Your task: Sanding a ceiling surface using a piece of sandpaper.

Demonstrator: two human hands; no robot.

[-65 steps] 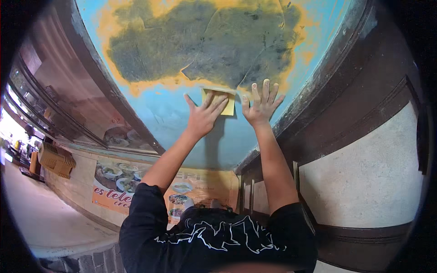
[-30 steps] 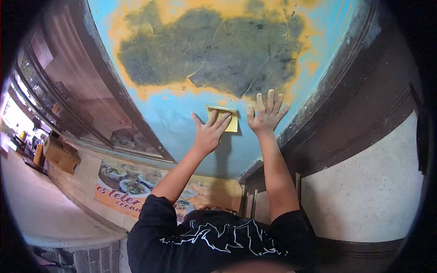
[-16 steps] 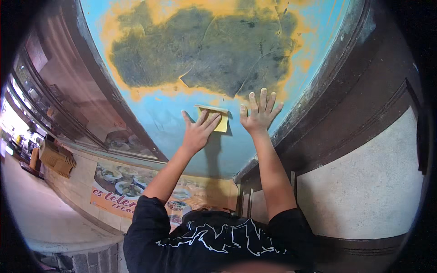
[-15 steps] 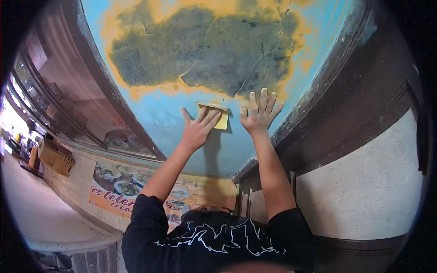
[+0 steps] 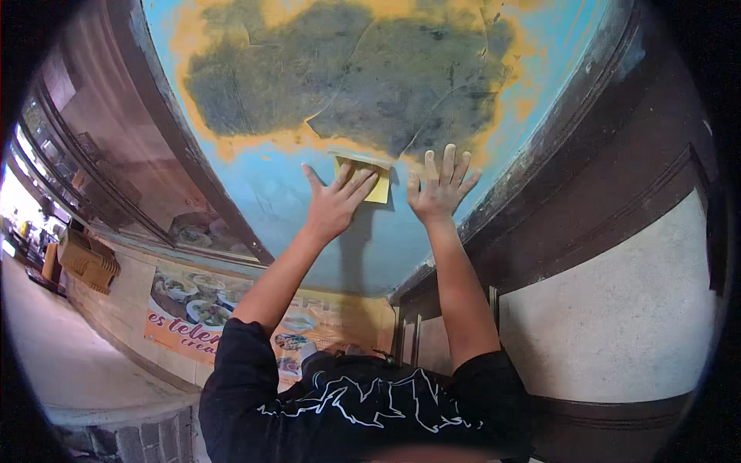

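The left hand (image 5: pixel 332 208), fingers spread flat, presses a yellow sheet (image 5: pixel 378 191) to the blue panel (image 5: pixel 266 189), open room leftward; the right hand (image 5: pixel 435 197), splayed, empty, seemingly touches near the dark frame's edge (image 5: pixel 556 154).

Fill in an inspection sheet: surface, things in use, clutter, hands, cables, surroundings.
Surface: blue panel, dark patch with crack-like lines, orange border around it.
Things in use: yellow sheet against the panel, upper edge turned up.
Clutter: small items at far left, too blurred to name.
Hands: left hand on the sheet; right hand spread on the panel beside it.
Cables: nothing seen.
Surroundings: dark frame; food poster lower left; pale wall at right.
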